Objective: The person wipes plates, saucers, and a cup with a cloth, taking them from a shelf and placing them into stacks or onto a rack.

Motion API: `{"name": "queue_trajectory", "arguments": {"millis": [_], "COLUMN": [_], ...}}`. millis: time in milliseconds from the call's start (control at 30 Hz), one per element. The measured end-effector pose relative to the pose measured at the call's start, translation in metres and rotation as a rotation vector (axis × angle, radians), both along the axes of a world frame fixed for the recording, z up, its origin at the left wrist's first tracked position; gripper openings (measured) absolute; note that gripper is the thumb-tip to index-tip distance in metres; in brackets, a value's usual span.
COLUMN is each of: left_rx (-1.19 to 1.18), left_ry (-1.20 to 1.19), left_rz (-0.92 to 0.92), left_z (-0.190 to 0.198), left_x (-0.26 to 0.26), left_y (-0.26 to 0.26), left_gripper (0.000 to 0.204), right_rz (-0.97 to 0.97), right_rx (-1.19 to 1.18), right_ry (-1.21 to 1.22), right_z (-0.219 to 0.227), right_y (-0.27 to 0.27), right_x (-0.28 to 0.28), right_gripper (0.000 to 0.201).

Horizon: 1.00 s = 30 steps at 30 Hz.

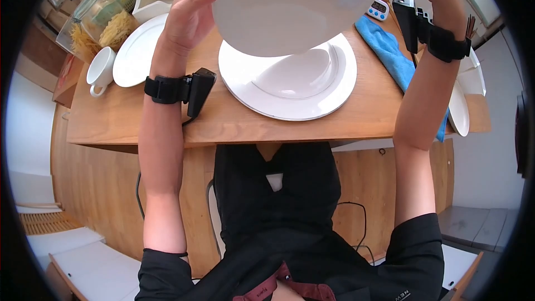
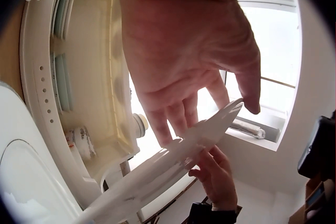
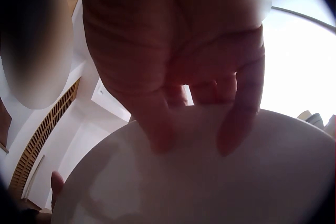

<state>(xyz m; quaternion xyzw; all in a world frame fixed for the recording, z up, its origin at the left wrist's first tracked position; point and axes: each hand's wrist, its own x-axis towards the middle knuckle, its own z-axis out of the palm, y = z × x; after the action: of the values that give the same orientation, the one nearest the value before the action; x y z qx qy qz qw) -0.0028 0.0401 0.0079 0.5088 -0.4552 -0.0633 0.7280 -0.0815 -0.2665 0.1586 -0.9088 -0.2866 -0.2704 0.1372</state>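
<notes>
A large round white plate (image 1: 295,11) is held up over the table by both hands, its near edge low in the head view. The left hand (image 1: 192,8) holds its left edge; in the left wrist view the plate (image 2: 173,166) appears nearly edge-on, with the thumb and fingertips at its rim. The right hand (image 3: 178,40) grips the opposite edge, thumb and a finger over the plate's face (image 3: 157,187), other fingers partly hidden behind the rim. Below, another white plate (image 1: 239,92) with a glossy well lies on the wooden table, partly covered by the raised one.
At left stand a white cup (image 1: 101,69), a white oval plate (image 1: 136,56) and a glass jar (image 1: 106,17) with pasta. A blue cloth (image 1: 390,56), a small timer (image 1: 378,9) and a white dish (image 1: 458,108) lie at right. A dish rack (image 2: 94,77) holds several plates.
</notes>
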Motion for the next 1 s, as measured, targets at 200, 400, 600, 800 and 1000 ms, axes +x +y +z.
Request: {"name": "queue_trajectory", "arguments": {"millis": [200, 400, 600, 800, 1000], "left_rx": [0.045, 0.078, 0.164, 0.178, 0.27], "left_ry": [0.028, 0.097, 0.076, -0.045, -0.044], "left_rz": [-0.143, -0.118, 0.112, -0.022, 0.013], "left_z": [-0.016, -0.022, -0.012, 0.012, 0.02], "left_x": [0.012, 0.014, -0.004, -0.029, -0.036], "left_y": [0.008, 0.01, -0.005, -0.018, -0.023], "left_gripper": [0.072, 0.074, 0.087, 0.084, 0.097], "right_rz": [0.122, 0.173, -0.028, -0.004, -0.029], "right_rx": [0.007, -0.08, -0.056, 0.062, 0.128], "right_ry": [0.088, -0.029, 0.061, 0.169, 0.269], "right_z": [-0.004, 0.001, 0.004, 0.003, 0.002], "right_y": [0.006, 0.015, 0.015, 0.024, 0.013], "right_x": [0.008, -0.002, -0.01, -0.022, -0.004], "right_gripper": [0.035, 0.038, 0.034, 0.023, 0.026]}}
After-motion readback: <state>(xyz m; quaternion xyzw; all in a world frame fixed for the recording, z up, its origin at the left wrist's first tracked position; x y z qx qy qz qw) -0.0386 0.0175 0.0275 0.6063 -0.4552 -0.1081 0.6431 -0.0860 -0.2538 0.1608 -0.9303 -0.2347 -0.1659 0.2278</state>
